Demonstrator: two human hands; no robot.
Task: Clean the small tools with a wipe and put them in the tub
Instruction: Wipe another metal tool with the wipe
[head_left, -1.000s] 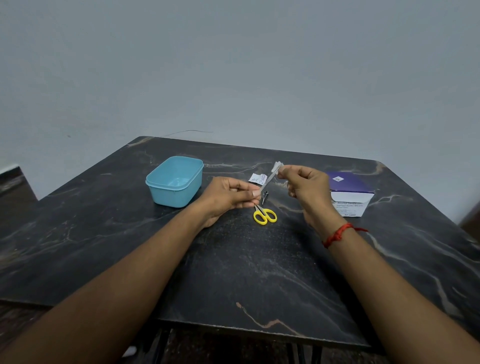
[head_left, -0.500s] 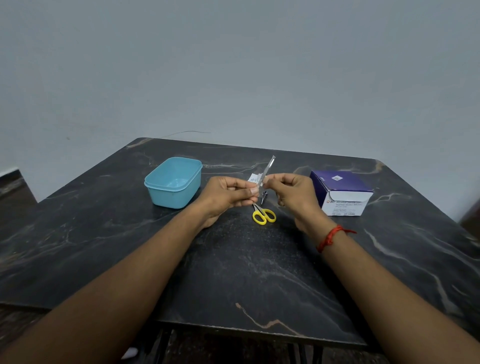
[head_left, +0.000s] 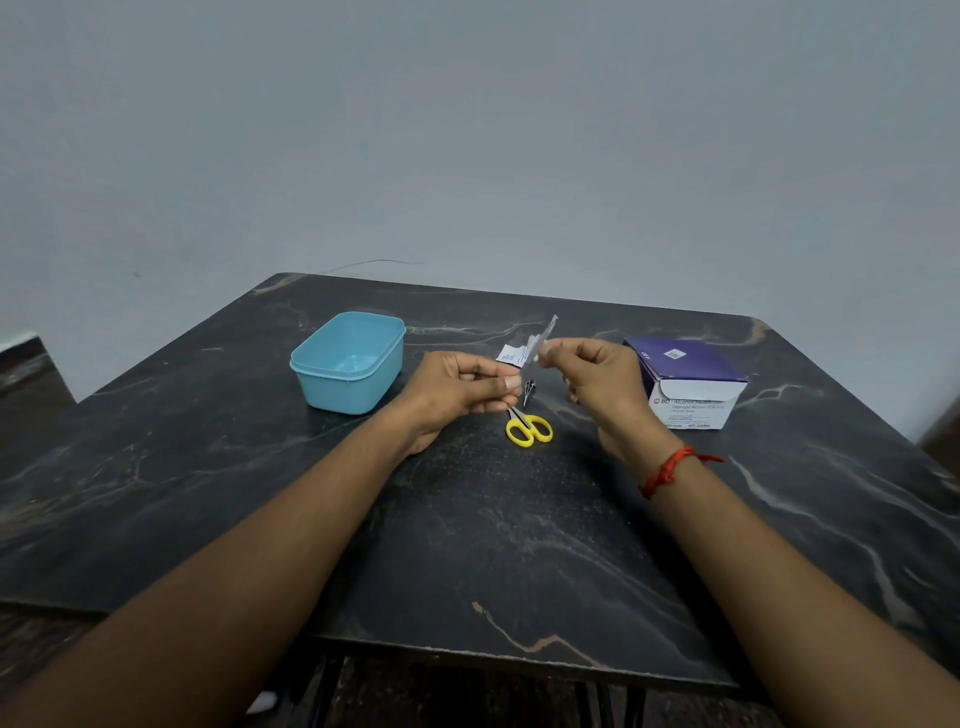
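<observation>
My left hand (head_left: 462, 387) pinches the lower end of a slim metal tool (head_left: 549, 327) that slants up and to the right. My right hand (head_left: 597, 379) pinches a small white wipe (head_left: 534, 347) around the tool's middle. Yellow-handled scissors (head_left: 529, 427) lie on the dark marble table (head_left: 467, 545) just below my hands, blades pointing away. A small dark metal tool (head_left: 529, 389) lies beside the scissor tips, partly hidden. The light blue tub (head_left: 349, 361) stands open to the left of my left hand; nothing shows inside it.
A purple and white box of alcohol swabs (head_left: 688, 384) stands right of my right hand. A torn white wipe sachet (head_left: 508, 354) lies behind my hands. A grey wall rises behind the table. A red thread circles my right wrist.
My right hand slid down the tool with the wipe, then back up towards its middle. My left hand kept hold of the lower end.
</observation>
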